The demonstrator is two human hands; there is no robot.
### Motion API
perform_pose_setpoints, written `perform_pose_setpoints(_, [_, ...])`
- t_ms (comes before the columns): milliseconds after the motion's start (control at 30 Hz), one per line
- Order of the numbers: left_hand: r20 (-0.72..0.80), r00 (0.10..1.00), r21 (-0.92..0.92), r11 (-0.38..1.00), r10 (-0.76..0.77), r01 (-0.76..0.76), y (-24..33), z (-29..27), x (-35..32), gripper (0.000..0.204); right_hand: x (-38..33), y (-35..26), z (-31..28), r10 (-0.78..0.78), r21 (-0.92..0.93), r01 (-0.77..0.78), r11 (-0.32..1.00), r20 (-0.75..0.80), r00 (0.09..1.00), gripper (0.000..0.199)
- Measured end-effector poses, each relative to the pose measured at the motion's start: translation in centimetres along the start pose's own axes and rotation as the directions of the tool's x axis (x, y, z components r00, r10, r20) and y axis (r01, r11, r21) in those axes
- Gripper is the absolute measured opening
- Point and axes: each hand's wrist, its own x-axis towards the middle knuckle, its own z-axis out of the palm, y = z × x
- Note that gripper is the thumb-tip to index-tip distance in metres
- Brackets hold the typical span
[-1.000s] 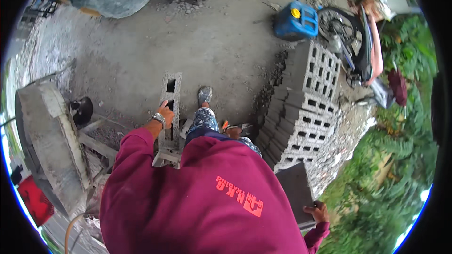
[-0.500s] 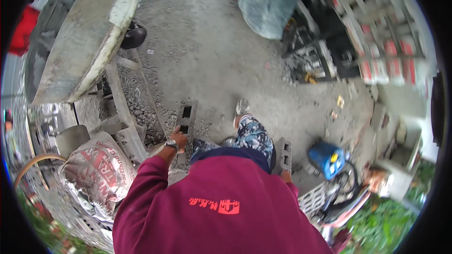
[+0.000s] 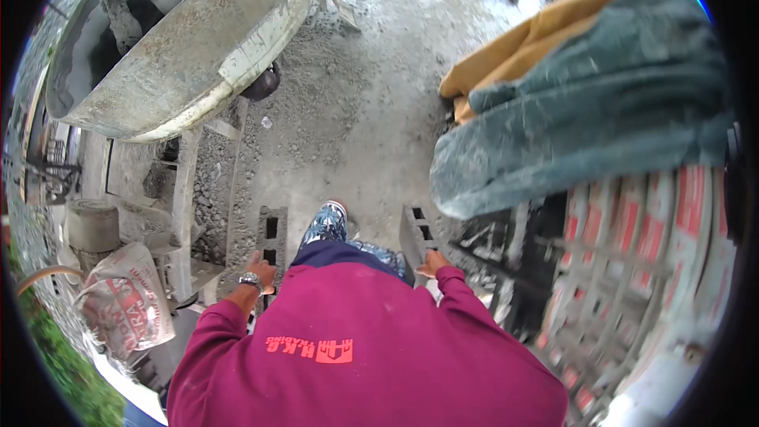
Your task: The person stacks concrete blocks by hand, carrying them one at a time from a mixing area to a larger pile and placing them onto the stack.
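My left hand (image 3: 259, 270), with a watch at its wrist, is closed on a grey hollow concrete block (image 3: 271, 237) held beside my left leg. Two dark square holes show in that block's upper face. On the other side, my right hand (image 3: 431, 263) grips a second concrete block (image 3: 413, 236), which hangs slightly tilted by my right leg. My fingers curl over the edges of both blocks; their undersides are hidden. Below me one shoe and patterned trousers (image 3: 326, 225) show in mid-stride.
A large rusty metal mixing pan (image 3: 198, 55) stands on a frame at the left. A cement sack (image 3: 130, 300) lies lower left. Green and orange tarps (image 3: 585, 103) bulge in from the right, above stacked red-and-white bags (image 3: 632, 237). Gravel (image 3: 212, 182) edges the concrete floor.
I have walked forward with both blocks, and my view has turned. The tarps and stacked bags are now much nearer on the right; the blue container has left the view.
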Motion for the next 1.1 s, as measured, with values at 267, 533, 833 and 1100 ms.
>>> perform_pose_setpoints(267, [-0.176,0.978,-0.386,0.922,-0.113,0.037,1.2,-9.6,13.3,0.028,22.3,-2.3,-25.1,-0.169,-0.083,0.162,0.983,-0.089,0.982,0.049])
perform_pose_setpoints(533, [-0.366,0.903,-0.496,0.868,-0.224,0.014,-0.6,-27.7,26.1,0.028,37.6,-6.5,-48.5,-0.100,-0.038,0.099,0.994,-0.049,0.994,0.045])
perform_pose_setpoints(833, [-0.183,0.955,-0.496,0.861,-0.232,0.114,-6.1,-54.6,42.2,0.029,59.1,-1.6,-67.6,-0.070,-0.182,0.046,0.982,-0.127,0.989,0.033])
perform_pose_setpoints(1100, [-0.181,0.949,-0.596,0.796,-0.257,0.102,-16.5,-79.7,56.7,0.031,70.5,-8.2,-90.1,0.094,-0.022,-0.096,0.995,-0.059,0.994,0.059])
